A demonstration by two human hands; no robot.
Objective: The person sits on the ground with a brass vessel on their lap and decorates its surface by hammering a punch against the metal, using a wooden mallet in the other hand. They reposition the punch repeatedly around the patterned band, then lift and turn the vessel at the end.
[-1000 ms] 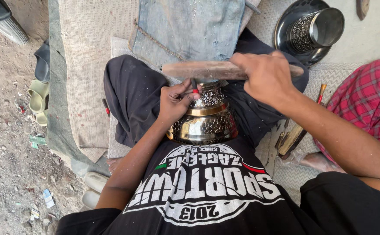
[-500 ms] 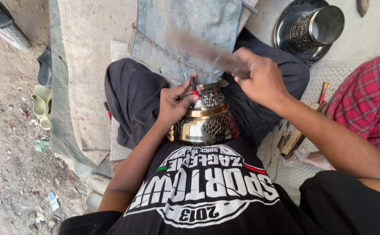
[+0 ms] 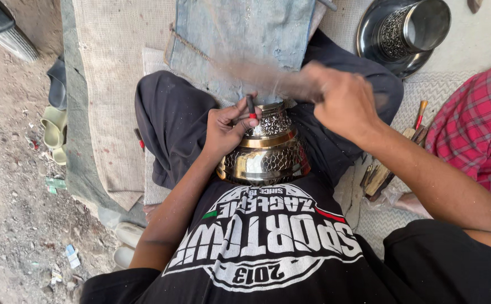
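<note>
Now left hand [image 3: 227, 130] pinches chisel [image 3: 250, 106] on engraved vessel [image 3: 265, 149]; right hand [image 3: 344, 101] fist-grips blurred mallet [image 3: 257, 73]

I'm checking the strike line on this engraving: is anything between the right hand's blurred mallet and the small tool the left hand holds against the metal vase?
Nothing visible. The left hand pinches the small tool upright on the metal vase, its top end bare. The right hand swings the blurred mallet above it, over open denim cloth.
</note>
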